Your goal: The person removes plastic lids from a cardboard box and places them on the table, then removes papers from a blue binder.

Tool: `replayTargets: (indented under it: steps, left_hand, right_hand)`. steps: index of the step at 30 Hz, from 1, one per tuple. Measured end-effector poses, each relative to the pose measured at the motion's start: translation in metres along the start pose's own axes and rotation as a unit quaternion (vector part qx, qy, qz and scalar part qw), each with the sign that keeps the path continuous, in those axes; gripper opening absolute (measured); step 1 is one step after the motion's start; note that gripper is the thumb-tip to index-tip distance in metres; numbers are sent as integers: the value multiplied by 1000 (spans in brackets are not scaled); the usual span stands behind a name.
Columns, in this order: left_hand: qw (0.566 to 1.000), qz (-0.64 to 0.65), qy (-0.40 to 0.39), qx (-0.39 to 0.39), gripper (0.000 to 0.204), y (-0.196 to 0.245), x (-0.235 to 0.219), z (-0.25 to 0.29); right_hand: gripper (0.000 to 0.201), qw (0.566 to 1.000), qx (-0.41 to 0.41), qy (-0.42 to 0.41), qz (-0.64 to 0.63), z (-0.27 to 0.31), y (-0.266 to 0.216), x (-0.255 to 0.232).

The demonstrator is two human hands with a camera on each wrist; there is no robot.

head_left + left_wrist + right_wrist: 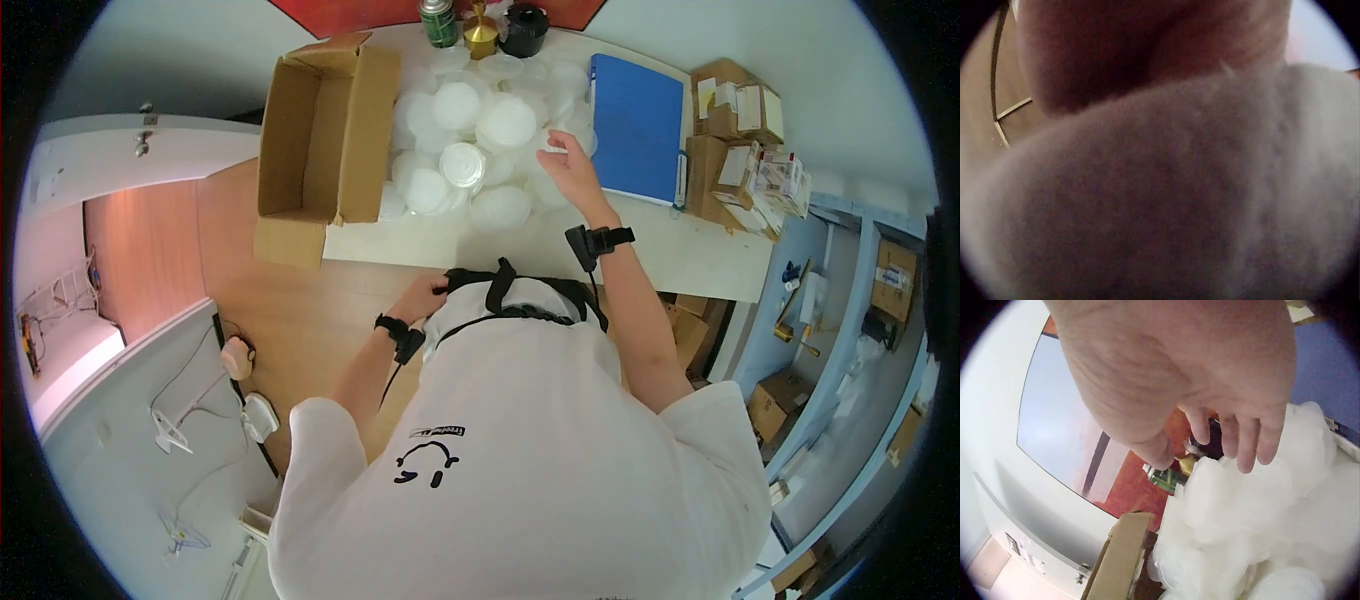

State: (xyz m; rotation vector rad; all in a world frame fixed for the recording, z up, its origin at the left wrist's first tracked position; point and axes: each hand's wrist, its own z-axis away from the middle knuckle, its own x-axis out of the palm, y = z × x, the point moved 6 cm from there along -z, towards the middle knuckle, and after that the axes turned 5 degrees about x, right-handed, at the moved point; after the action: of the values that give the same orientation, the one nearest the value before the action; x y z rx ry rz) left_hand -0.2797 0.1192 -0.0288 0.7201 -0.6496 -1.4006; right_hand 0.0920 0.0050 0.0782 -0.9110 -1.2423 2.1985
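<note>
A broad pile of translucent white round plastic lids or shallow tubs (pixel 505 122) covers the middle of the table. Above its right side hangs my right hand (pixel 575 172), fingers loosely bent and thumb apart, nothing between them. In the right wrist view, the palm of that hand (pixel 1179 369) shows, with the pile (pixel 1241 519) below the fingertips. At my waist, my left hand (pixel 416 298) lies against the black strap (pixel 470 280) and the white shirt, its fingers mostly hidden. Pale cloth (pixel 1147 200) fills most of the left wrist view, below part of the hand (pixel 1147 50).
An open cardboard box (pixel 325 140) stands left of the pile, at the table's edge. To the right lies a blue folder (pixel 636 128), with small boxes (pixel 735 165) beyond. A green can (pixel 438 24), a brass-coloured object (pixel 480 36) and a black container (pixel 524 30) line the back.
</note>
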Motion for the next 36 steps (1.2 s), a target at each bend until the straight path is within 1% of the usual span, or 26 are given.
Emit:
replayTargets:
  steps: [2, 3, 4, 5, 6, 7, 8, 9, 10, 11, 12, 13, 14, 16, 17, 20, 24, 27, 28, 29, 33, 35, 36]
  left_hand:
    - [997, 13, -2, 77, 27, -2, 12, -4]
    - [997, -2, -15, 71, 31, -30, 17, -14]
    - [997, -3, -20, 73, 31, -16, 18, -13]
    - [989, -34, -17, 143, 30, 19, 20, -6]
    - [975, -64, -13, 212, 29, 43, 22, -1]
    - [974, -65, -15, 215, 29, -26, 7, 4]
    - [971, -148, -38, 185, 27, -85, 17, -13]
    - [959, -231, -60, 153, 25, -126, 30, -53]
    - [957, -234, -62, 158, 25, -94, 23, -20]
    - [946, -292, -117, 78, 24, -56, 29, -10]
    - [923, -345, -170, -3, 22, -2, 30, -13]
    - [929, -331, -164, 18, 20, 1, 37, -11]
    - [928, -332, -167, 21, 20, 2, 40, -10]
    - [930, -331, -158, -1, 21, 6, 44, -8]
    - [931, -328, -160, 0, 21, 12, 47, -7]
    - [939, -306, -148, -44, 31, 29, 52, 6]
    - [948, -277, -145, -54, 31, 31, 67, 8]
    - [955, -254, -140, -56, 31, 35, 76, 2]
    - [958, -246, -138, -55, 31, 39, 81, -3]
    - [960, -239, -136, -54, 31, 80, 102, -72]
    - [968, -213, -124, -50, 32, 84, 111, -77]
    - [970, -206, -117, -51, 32, 80, 107, -66]
    - [972, -202, -113, -52, 32, 81, 110, -72]
  right_hand:
    - [58, 1000, 3, 1, -7, 8, 4, -2]
    - [57, 1000, 7, -3, -15, 11, 6, -2]
    - [57, 1000, 8, 1, -14, 13, 9, -3]
    - [56, 1000, 18, 1, -8, 16, 13, -3]
    - [56, 1000, 26, 1, -1, 19, 18, -4]
    - [56, 1000, 25, 4, -1, 22, 19, -6]
    - [55, 1000, 26, -4, -5, 26, 20, -6]
    - [55, 1000, 26, -13, -10, 30, 21, -7]
    - [55, 1000, 23, -6, -10, 31, 22, -10]
    - [55, 999, 32, -14, -19, 34, 26, -12]
    - [54, 999, 41, -22, -27, 37, 29, -13]
    - [54, 999, 41, -17, -26, 41, 27, -17]
    - [54, 998, 54, -22, -24, 45, 27, -21]
    - [53, 997, 69, -26, -18, 51, 28, -28]
    - [52, 997, 69, -29, -12, 54, 29, -30]
    - [51, 997, 71, -39, -5, 60, 34, -36]
    - [49, 995, 81, -50, 3, 67, 40, -41]
    - [48, 994, 84, -67, -1, 67, 55, -42]
    - [48, 994, 84, -66, -1, 67, 56, -45]
    - [48, 994, 86, -64, 0, 68, 56, -47]
    - [47, 995, 73, -65, 21, 67, 55, -58]
    - [47, 995, 72, -62, 20, 69, 51, -64]
    - [47, 995, 73, -61, 22, 70, 50, -67]
